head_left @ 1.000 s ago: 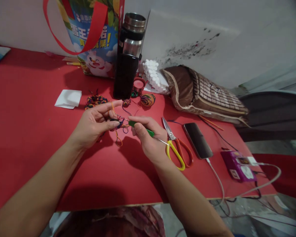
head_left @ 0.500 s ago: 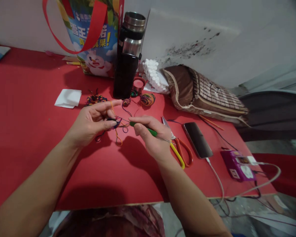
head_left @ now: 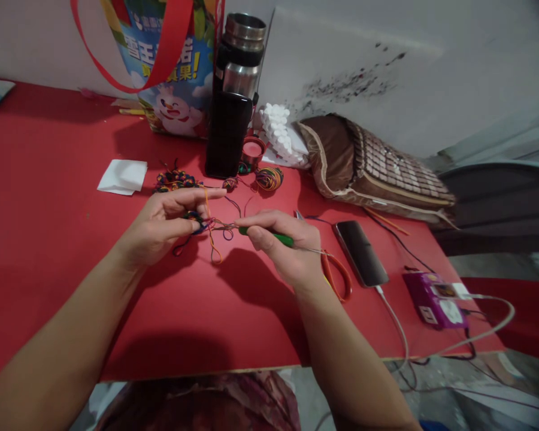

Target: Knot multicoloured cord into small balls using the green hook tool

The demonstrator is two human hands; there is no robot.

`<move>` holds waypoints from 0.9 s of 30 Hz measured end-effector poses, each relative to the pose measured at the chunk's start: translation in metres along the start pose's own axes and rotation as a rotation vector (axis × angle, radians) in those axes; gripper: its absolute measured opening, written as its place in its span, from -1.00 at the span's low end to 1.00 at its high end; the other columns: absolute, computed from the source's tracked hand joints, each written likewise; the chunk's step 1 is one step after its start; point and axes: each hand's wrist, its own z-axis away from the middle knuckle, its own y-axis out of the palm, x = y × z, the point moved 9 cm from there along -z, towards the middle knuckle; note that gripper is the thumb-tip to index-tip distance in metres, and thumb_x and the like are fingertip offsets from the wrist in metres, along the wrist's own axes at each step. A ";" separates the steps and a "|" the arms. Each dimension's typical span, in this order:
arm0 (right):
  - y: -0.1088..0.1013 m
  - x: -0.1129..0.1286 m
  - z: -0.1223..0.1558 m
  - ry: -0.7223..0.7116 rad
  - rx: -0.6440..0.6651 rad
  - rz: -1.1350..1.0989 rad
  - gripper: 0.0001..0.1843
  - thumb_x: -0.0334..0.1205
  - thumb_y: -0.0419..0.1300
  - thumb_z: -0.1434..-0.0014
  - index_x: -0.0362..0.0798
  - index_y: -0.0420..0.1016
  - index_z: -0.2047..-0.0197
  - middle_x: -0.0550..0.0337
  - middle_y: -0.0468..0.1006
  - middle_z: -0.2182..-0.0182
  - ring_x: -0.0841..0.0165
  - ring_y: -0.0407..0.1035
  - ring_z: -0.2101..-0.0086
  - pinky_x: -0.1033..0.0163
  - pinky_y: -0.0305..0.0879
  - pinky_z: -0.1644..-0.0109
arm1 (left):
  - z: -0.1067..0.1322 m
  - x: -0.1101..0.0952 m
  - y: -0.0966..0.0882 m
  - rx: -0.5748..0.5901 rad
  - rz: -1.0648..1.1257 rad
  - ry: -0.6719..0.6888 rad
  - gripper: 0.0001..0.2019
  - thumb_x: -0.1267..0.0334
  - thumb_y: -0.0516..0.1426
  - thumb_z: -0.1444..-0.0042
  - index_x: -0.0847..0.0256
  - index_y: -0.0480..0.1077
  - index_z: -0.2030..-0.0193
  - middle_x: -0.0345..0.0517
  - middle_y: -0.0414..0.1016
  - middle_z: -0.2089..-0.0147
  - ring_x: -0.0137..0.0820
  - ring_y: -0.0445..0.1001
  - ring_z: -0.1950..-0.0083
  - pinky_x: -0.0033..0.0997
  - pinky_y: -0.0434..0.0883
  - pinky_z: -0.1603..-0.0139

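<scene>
My left hand (head_left: pixel 164 224) pinches a small knot of multicoloured thread (head_left: pixel 196 219) between thumb and fingers, index finger stretched out, with an orange strand over it. Loose thread ends (head_left: pixel 213 248) hang down to the red table (head_left: pixel 49 197). My right hand (head_left: pixel 287 248) is closed on a green-handled crochet hook (head_left: pixel 269 235), whose metal tip points left into the thread at the left hand. Both hands hover just above the table.
Scissors (head_left: pixel 336 275) lie partly hidden behind my right hand, a phone (head_left: pixel 360 252) and purple charger (head_left: pixel 433 299) to their right. Behind the hands stand a black flask (head_left: pixel 231 102), printed bag (head_left: pixel 170 60), thread coils (head_left: pixel 269 178), finished thread pieces (head_left: pixel 175 178), white paper (head_left: pixel 122 176), brown cushion (head_left: pixel 372 164).
My right hand has shifted right and now covers more of the scissors. The left hand has turned slightly, and the thread is drawn tighter between the hands.
</scene>
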 end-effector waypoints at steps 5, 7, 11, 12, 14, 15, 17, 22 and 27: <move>-0.001 -0.009 -0.002 0.071 0.020 -0.117 -0.87 -0.06 0.48 -0.31 0.12 0.86 0.17 0.23 0.72 0.42 0.46 0.40 0.49 0.29 0.41 0.38 | 0.000 0.004 -0.001 0.028 0.015 0.000 -0.57 0.44 0.41 0.12 0.09 0.82 0.05 -0.09 0.54 0.33 -0.41 0.45 0.33 -0.51 0.45 0.41; -0.001 -0.016 -0.002 0.099 0.033 -0.205 -0.87 -0.04 0.51 -0.28 0.13 0.86 0.18 0.23 0.72 0.41 0.48 0.36 0.51 0.30 0.36 0.41 | 0.000 0.006 -0.002 0.031 -0.005 -0.002 -0.57 0.43 0.42 0.10 0.10 0.81 0.03 -0.10 0.55 0.33 -0.43 0.44 0.37 -0.53 0.39 0.47; 0.006 -0.035 -0.003 0.216 0.050 -0.383 -0.75 0.06 0.56 -0.20 0.07 0.84 0.22 0.23 0.65 0.47 0.48 0.30 0.52 0.27 0.25 0.44 | 0.002 0.008 0.002 0.031 -0.010 -0.023 -0.63 0.39 0.46 0.05 0.09 0.81 0.04 -0.10 0.58 0.38 -0.44 0.42 0.44 -0.51 0.32 0.54; 0.009 -0.039 -0.003 0.239 0.048 -0.447 -0.71 0.09 0.57 -0.18 0.05 0.83 0.24 0.26 0.58 0.52 0.48 0.26 0.54 0.28 0.20 0.45 | 0.003 0.008 0.004 0.022 0.004 -0.016 -0.63 0.39 0.48 0.06 0.09 0.81 0.05 -0.11 0.58 0.39 -0.42 0.43 0.43 -0.49 0.37 0.51; 0.019 -0.044 -0.003 0.260 0.039 -0.587 -0.67 0.12 0.57 -0.16 0.04 0.79 0.26 0.37 0.41 0.62 0.52 0.11 0.58 0.29 0.10 0.47 | 0.004 0.006 0.006 -0.034 0.037 0.030 -0.61 0.40 0.51 0.08 0.08 0.81 0.04 -0.13 0.57 0.37 -0.41 0.46 0.40 -0.43 0.48 0.41; 0.023 -0.045 -0.002 0.260 0.018 -0.635 -0.67 0.13 0.55 -0.19 0.04 0.77 0.24 0.42 0.33 0.64 0.53 0.06 0.59 0.29 0.09 0.46 | 0.005 0.004 0.005 -0.086 0.047 0.063 -0.59 0.40 0.51 0.06 0.07 0.80 0.02 -0.15 0.57 0.34 -0.40 0.48 0.37 -0.42 0.52 0.34; 0.030 -0.049 -0.001 0.261 -0.044 -0.677 -0.66 0.16 0.50 -0.23 0.07 0.74 0.17 0.46 0.27 0.64 0.53 0.02 0.60 0.28 0.11 0.44 | 0.008 0.002 0.003 -0.187 0.033 0.141 -0.58 0.42 0.49 0.01 0.05 0.79 -0.03 -0.17 0.57 0.29 -0.40 0.52 0.30 -0.40 0.58 0.19; 0.036 -0.056 0.005 0.256 -0.180 -0.612 -0.63 0.18 0.44 -0.28 0.09 0.66 0.06 0.41 0.37 0.52 0.50 0.11 0.54 0.28 0.22 0.40 | 0.013 0.012 0.011 -0.269 -0.009 0.189 -0.60 0.46 0.42 -0.09 0.11 0.75 -0.08 -0.15 0.62 0.20 -0.37 0.57 0.15 -0.37 0.59 0.00; 0.029 -0.056 0.003 0.235 -0.192 -0.611 -0.66 0.15 0.44 -0.30 0.07 0.68 0.09 0.41 0.37 0.53 0.53 0.12 0.55 0.31 0.21 0.40 | 0.014 0.016 0.015 -0.236 -0.005 0.167 -0.56 0.44 0.43 -0.12 0.07 0.73 -0.15 -0.17 0.62 0.20 -0.37 0.56 0.18 -0.42 0.60 0.12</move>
